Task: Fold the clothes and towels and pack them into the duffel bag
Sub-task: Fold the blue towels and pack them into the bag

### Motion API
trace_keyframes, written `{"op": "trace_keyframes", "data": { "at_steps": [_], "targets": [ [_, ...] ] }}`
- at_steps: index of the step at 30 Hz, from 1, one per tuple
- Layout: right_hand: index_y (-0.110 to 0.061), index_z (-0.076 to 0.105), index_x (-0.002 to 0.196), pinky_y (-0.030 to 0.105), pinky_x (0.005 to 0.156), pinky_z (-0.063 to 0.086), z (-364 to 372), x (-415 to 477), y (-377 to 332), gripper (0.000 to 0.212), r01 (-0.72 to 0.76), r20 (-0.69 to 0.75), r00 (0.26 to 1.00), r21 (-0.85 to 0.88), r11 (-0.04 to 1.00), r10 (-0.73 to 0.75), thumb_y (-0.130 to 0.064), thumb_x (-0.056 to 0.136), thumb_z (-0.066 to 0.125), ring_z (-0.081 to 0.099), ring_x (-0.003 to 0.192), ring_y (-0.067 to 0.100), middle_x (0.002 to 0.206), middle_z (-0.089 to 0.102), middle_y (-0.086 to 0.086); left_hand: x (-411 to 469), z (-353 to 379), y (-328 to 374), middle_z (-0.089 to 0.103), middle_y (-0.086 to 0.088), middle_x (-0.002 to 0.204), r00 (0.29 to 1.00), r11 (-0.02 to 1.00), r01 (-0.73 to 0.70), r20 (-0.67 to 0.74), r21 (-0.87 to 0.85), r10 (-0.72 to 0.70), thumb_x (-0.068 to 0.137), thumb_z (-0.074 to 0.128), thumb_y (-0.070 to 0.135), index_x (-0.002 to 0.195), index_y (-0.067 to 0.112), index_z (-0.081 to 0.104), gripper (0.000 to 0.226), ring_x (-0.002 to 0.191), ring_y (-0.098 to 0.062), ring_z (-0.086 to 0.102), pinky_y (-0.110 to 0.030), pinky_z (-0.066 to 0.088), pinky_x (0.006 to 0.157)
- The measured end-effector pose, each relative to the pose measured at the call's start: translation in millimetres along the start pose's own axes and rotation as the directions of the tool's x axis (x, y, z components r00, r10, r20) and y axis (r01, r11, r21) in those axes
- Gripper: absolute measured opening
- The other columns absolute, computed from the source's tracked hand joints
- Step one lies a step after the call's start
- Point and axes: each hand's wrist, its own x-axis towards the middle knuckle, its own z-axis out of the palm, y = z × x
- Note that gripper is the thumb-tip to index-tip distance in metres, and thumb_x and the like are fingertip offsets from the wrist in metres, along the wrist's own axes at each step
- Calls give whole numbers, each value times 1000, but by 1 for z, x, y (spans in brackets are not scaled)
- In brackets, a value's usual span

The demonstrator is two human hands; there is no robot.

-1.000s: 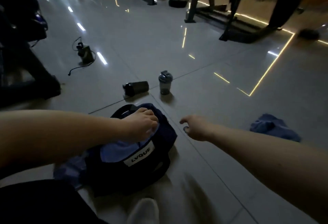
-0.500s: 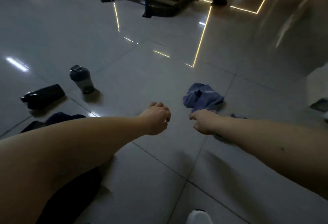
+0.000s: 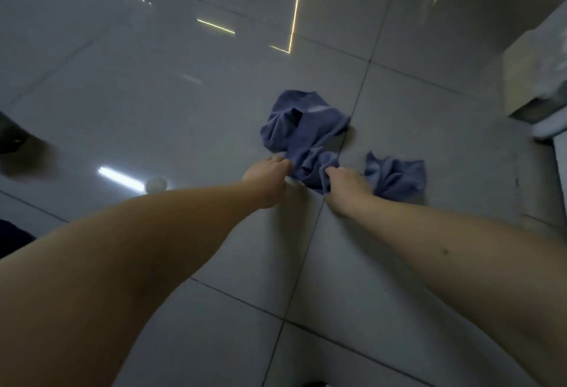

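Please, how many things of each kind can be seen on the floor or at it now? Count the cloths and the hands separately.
Blue cloths, crumpled on the tiled floor: 2, the larger cloth and the smaller cloth
Hands, both at the larger cloth: 2, left hand and right hand
Total: 4

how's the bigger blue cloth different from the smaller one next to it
The bigger blue cloth sprawls over more floor than the smaller blue cloth, which sits bunched and compact. The right hand has a grip on the bigger cloth's near edge and the left hand touches it, while the smaller cloth lies loose beside the right wrist. The bigger one reaches farther from the person. Both are crumpled, unfolded, the same blue, on the tiled floor.
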Motion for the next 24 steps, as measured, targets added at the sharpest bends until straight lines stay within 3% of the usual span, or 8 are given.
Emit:
{"op": "trace_keyframes", "data": {
  "at_steps": [3, 5, 7, 9, 14, 18, 22, 24],
  "targets": [
    [-16, 58, 101, 34, 70, 37, 8, 3, 9, 5, -23, -43, 999, -64, 998, 21, -17, 96, 58, 56, 104, 27, 109, 62, 8, 16, 6, 9, 54, -5, 124, 1000, 998, -7, -6, -59, 7, 93, 55, 19, 118, 16, 54, 24, 113, -30, 54, -39, 45, 81],
    [-13, 64, 100, 34, 70, 37, 14, 1, 15, 19, -19, -120, 993, -46, 999, 13, -24, 99, 49, 56, 105, 28, 107, 65, 9, 20, 10, 17, 54, -4, 114, 1000, 995, -15, 3, -96, 15, 94, 58, 28, 110, 19, 56, 19, 105, -29, 57, -36, 42, 73],
    [-12, 62, 89, 37, 73, 40, 16, -7, 18, 28, 4, -221, 975, 36, 999, 4, -31, 97, 43, 57, 97, 31, 98, 67, 11, 19, 17, 25, 59, -2, 116, 999, 989, -25, 16, -147, 27, 92, 64, 31, 117, 19, 57, 28, 97, -26, 59, -36, 46, 75],
    [-16, 51, 77, 39, 70, 37, 14, -17, 19, 23, 37, -308, 951, 125, 991, 3, -33, 89, 41, 57, 84, 33, 88, 67, 12, 14, 21, 34, 66, -2, 109, 998, 971, -55, 24, -231, 62, 90, 67, 28, 117, 15, 60, 31, 86, -23, 59, -34, 48, 74],
    [-19, 39, 71, 35, 57, 26, -7, -47, 18, 21, 119, -417, 909, 234, 965, -11, -37, 83, 37, 45, 62, 27, 67, 48, 2, -4, 6, 51, 68, -10, 88, 992, 958, -120, 9, -262, 127, 97, 59, 22, 96, 7, 68, 18, 79, -27, 61, -38, 48, 69],
    [-18, 42, 75, 36, 52, 37, -42, -71, 15, 29, 166, -470, 881, 210, 963, -49, -44, 89, 45, 46, 58, 28, 63, 45, 0, -30, -30, 64, 69, -14, 100, 997, 960, -77, -12, -268, 77, 94, 60, 15, 107, 2, 68, 19, 89, -29, 62, -38, 49, 76],
    [-18, 43, 80, 35, 56, 36, -94, -103, 0, 30, 245, -462, 876, 177, 953, -140, -40, 97, 55, 49, 64, 26, 65, 44, -4, -74, -78, 68, 62, -17, 116, 999, 973, -50, -14, -226, 48, 102, 51, 18, 123, 3, 56, 26, 98, -30, 56, -37, 42, 85],
    [-19, 44, 79, 36, 60, 38, -122, -124, -11, 28, 303, -455, 870, 186, 935, -191, -38, 95, 58, 53, 69, 28, 69, 48, -3, -102, -109, 70, 59, -15, 115, 998, 967, -50, -49, -249, 39, 102, 50, 16, 120, 5, 54, 21, 91, -23, 52, -31, 41, 81]
  ]
}}
